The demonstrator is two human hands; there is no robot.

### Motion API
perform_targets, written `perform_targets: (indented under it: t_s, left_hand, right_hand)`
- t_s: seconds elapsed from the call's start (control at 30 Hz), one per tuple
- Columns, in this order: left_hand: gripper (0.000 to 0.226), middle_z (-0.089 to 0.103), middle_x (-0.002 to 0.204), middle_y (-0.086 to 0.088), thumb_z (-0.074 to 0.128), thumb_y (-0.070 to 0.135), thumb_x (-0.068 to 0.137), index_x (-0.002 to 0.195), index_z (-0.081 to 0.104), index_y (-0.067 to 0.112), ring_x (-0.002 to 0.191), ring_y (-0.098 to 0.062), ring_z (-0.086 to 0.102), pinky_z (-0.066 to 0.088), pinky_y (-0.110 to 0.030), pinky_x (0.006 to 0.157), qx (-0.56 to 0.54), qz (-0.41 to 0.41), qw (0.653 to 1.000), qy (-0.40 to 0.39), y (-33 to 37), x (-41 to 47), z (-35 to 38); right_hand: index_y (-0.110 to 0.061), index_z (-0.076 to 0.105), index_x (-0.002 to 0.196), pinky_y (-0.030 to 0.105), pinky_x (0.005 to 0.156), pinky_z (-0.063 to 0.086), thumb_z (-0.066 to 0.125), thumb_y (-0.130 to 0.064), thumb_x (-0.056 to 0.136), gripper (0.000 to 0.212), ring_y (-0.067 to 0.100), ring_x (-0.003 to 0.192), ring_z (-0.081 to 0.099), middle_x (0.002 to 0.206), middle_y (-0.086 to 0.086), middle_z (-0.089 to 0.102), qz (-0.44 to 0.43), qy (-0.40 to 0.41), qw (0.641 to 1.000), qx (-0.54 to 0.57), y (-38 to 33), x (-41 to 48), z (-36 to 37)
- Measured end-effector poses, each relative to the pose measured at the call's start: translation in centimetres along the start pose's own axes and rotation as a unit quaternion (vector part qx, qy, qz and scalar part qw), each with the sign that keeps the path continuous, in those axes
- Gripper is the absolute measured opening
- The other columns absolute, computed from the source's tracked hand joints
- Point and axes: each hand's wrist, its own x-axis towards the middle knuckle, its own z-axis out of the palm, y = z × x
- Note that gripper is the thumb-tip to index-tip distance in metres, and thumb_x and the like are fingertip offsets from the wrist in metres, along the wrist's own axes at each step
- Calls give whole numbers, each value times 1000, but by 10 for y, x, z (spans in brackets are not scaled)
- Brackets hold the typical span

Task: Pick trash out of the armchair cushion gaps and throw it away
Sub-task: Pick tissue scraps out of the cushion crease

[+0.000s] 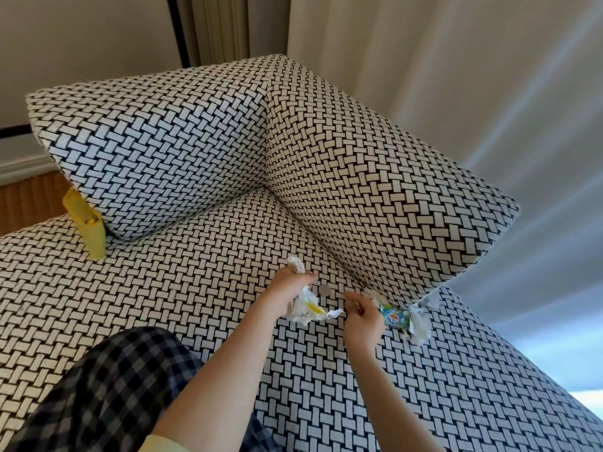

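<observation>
1. Here, head view: close over an armchair in black-and-white basket-weave fabric (228,203), looking down onto its seat cushion (146,305).
2. Left hand (288,293) curled round a crumpled wad of white and yellow wrapper paper (306,308), held just over the seat. Frayed off-white tissue tuft (295,264) poking up past the knuckles.
3. Right hand (363,318) just beside the gap under the right-side back cushion (375,177), fingers bent, thumb toward the left hand. Cannot tell whether pinching anything.
4. Wedged in that gap at the cushion's near corner: a blue-green printed wrapper (394,316) and torn white paper shreds (417,324), just beyond the right hand.
5. Flat on the seat between the two hands: a small round grey disc (324,291), touching neither.
6. Far left, tucked under the corner of the left-side back cushion (146,151): a yellow folded packet (86,226), upright, well apart from both hands.
7. Bottom left: dark checked trouser leg (107,386) against the seat.
8. Behind the chair: pale curtain (489,76), strip of wooden floor (29,197).
</observation>
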Motion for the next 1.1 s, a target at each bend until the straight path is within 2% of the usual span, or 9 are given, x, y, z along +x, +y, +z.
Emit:
perform_targets:
  t_s: [0.1, 0.2, 0.4, 0.53, 0.6, 0.73, 0.9, 1.0, 1.1]
  left_hand:
    - [46, 60, 113, -14, 62, 31, 86, 123, 50, 5, 93, -27, 61, 50, -33, 70, -3, 11, 1000, 9, -3, -3, 0]
    - [47, 61, 108, -10, 60, 37, 87, 123, 51, 7, 89, -23, 60, 50, -32, 70, -8, 7, 1000, 5, -6, -6, 0]
    - [81, 62, 115, -10, 51, 73, 68, 124, 51, 15, 100, -27, 63, 52, -43, 89, -44, 8, 998, -49, -3, -18, 7]
    - [73, 63, 95, -8, 48, 72, 68, 107, 59, 12, 80, -22, 62, 52, -37, 76, -111, 17, 988, -104, 6, -29, 9]
    - [62, 60, 99, -1, 54, 64, 74, 108, 56, 12, 93, -18, 55, 44, -39, 90, -123, 15, 987, -104, 5, -29, 7]
    - [79, 65, 113, -6, 69, 63, 60, 116, 57, 8, 108, -23, 59, 41, -44, 102, -132, 28, 986, -94, -3, -28, 2]
    - [39, 64, 92, -9, 58, 38, 87, 109, 58, 6, 69, -19, 60, 55, -32, 62, -130, 47, 990, 5, -12, -24, -5]
    - [32, 58, 81, -5, 56, 29, 90, 110, 58, 3, 58, -15, 52, 46, -28, 54, -159, 53, 986, 15, -12, -22, -11]
    - [28, 57, 81, -5, 56, 29, 90, 104, 59, 5, 58, -15, 49, 44, -28, 56, -165, 60, 984, 38, -9, -25, -12]
  right_hand:
    - [-4, 66, 105, 23, 75, 46, 54, 3, 88, 22, 11, 80, 55, 87, -3, 62, 137, -8, 967, 215, -17, -1, 0]
    - [-3, 55, 122, 25, 93, 42, 50, 5, 90, 33, 14, 103, 53, 114, 7, 58, 193, -86, 912, 351, -35, 1, -6]
    - [-4, 47, 130, 22, 79, 47, 44, 2, 93, 37, 7, 93, 55, 110, 4, 58, 179, -176, 871, 422, -58, -4, 0]
    - [-13, 59, 115, 12, 63, 49, 52, 0, 90, 29, 13, 86, 65, 90, -5, 65, -31, -145, 983, 112, -70, -26, 9]
    - [-11, 56, 116, 6, 51, 43, 46, -3, 93, 26, 5, 68, 60, 79, -6, 60, -170, -137, 975, -38, -66, -34, 12]
    - [-7, 55, 104, 10, 41, 36, 42, -7, 95, 16, -1, 49, 46, 67, -6, 55, -188, -178, 964, -56, -58, -43, 8]
    - [-18, 53, 125, 16, 94, 39, 42, -9, 96, 32, 2, 111, 50, 120, -9, 57, -141, -238, 961, 1, -42, -42, -11]
    - [-22, 47, 130, 32, 104, 33, 50, -8, 88, 45, 15, 127, 38, 136, 0, 45, -117, -155, 971, -136, -22, -28, -23]
    - [-25, 39, 135, 38, 105, 31, 65, -20, 81, 60, 27, 127, 34, 136, 8, 34, -101, -180, 924, -323, -5, -27, -27]
